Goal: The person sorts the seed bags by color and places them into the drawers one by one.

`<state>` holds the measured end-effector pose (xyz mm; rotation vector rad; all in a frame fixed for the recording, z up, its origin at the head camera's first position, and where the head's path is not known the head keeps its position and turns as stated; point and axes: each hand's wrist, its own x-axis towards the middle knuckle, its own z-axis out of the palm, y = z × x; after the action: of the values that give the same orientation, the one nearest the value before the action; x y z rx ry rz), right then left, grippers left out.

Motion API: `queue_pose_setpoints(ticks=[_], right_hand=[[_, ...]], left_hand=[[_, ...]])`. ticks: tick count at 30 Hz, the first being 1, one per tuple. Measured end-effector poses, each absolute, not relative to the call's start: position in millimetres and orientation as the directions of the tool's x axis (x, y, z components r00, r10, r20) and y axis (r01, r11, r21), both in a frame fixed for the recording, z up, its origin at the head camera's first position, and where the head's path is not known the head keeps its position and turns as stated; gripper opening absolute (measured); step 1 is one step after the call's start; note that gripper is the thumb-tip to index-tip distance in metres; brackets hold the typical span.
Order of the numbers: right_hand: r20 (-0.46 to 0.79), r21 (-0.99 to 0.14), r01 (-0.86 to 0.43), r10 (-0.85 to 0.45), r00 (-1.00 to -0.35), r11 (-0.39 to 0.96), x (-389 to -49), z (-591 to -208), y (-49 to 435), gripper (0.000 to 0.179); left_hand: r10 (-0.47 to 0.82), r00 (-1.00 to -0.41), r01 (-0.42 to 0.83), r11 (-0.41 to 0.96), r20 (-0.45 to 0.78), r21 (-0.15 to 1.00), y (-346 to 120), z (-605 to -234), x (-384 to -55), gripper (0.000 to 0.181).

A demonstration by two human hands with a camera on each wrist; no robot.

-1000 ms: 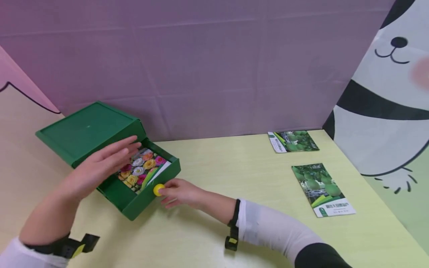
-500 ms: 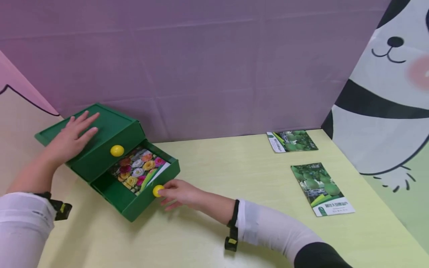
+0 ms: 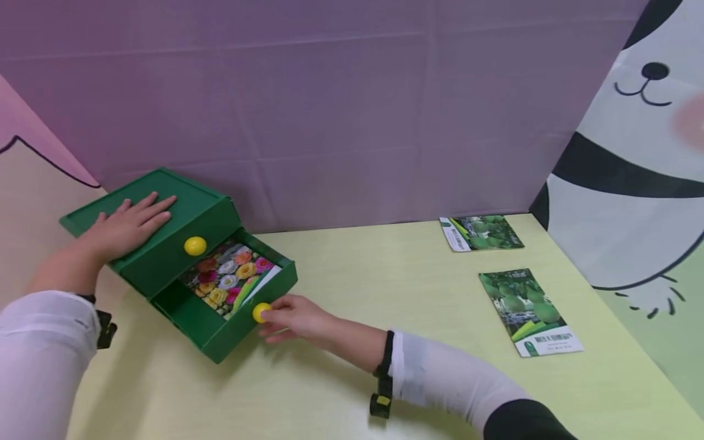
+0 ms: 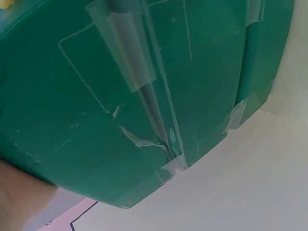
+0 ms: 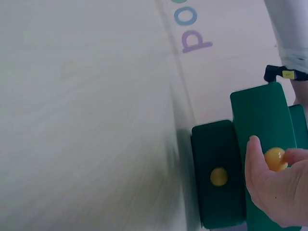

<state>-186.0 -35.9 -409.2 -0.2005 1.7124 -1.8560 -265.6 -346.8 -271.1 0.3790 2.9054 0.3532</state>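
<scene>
My right wrist feed shows a blue "o" (image 5: pixel 175 16) and a purple "d" or "p" (image 5: pixel 185 44) on the pale backdrop (image 5: pixel 231 62); print on the near leaflet (image 3: pixel 530 313) is too small to read.

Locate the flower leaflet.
In the head view, left of centre: the flower leaflet lies inside the open drawer, whose yellow knob the right hand pinches.

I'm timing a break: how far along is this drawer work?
Looks done: a flower leaflet lies inside the open drawer. In hand: the right hand pinches its knob; the left hand rests on the box. Probably remaining: shutting the drawer; two leaflets lie outside.
</scene>
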Motion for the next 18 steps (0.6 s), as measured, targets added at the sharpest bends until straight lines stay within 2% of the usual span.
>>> queue_pose_setpoints(ticks=[5, 12, 18], right_hand=[[-0.297, -0.934, 0.355, -0.485, -0.822, -0.031, -188, -407, -42, 0.022], [-0.318, -0.938, 0.346, -0.459, -0.83, 0.023, -201, -401, -62, 0.019], [-0.312, -0.947, 0.314, -0.392, -0.865, 0.061, -219, -396, -87, 0.018]], left_hand=[[0.267, -0.949, 0.219, 0.942, -0.168, 0.256, -343, -272, -265, 0.065], [0.277, -0.945, 0.23, 0.941, -0.174, 0.248, -344, -271, -263, 0.063], [0.259, -0.949, 0.213, 0.947, -0.181, 0.242, -343, -270, -264, 0.064]])
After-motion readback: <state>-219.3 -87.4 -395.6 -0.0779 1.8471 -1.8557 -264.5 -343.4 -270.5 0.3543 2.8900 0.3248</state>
